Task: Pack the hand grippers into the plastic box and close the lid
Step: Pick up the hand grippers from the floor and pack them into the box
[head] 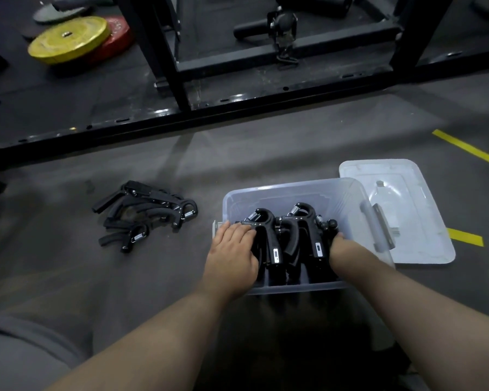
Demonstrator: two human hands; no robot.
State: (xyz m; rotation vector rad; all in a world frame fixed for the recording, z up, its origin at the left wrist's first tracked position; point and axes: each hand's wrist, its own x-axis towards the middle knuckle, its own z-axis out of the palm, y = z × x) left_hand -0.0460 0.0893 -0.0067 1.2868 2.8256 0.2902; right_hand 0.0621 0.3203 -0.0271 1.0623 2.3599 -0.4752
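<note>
A clear plastic box [294, 190] stands open on the dark floor. Several black hand grippers [291, 238] lie packed inside it. My left hand [232, 255] reaches into the box's left side and rests on the leftmost grippers, fingers curled over them. My right hand [340, 246] is inside the box at the right, pressed against the grippers; its fingers are mostly hidden behind them. The clear lid [424, 215] lies flat on the floor, just right of the box. A loose pile of more black hand grippers [144, 214] lies on the floor to the left of the box.
A black steel rack frame [181, 114] runs across the floor beyond the box. Yellow and red weight plates [68, 39] lie at the far left. Yellow floor tape [465, 146] marks the right side. My knee in grey cloth [20, 354] is at the bottom left.
</note>
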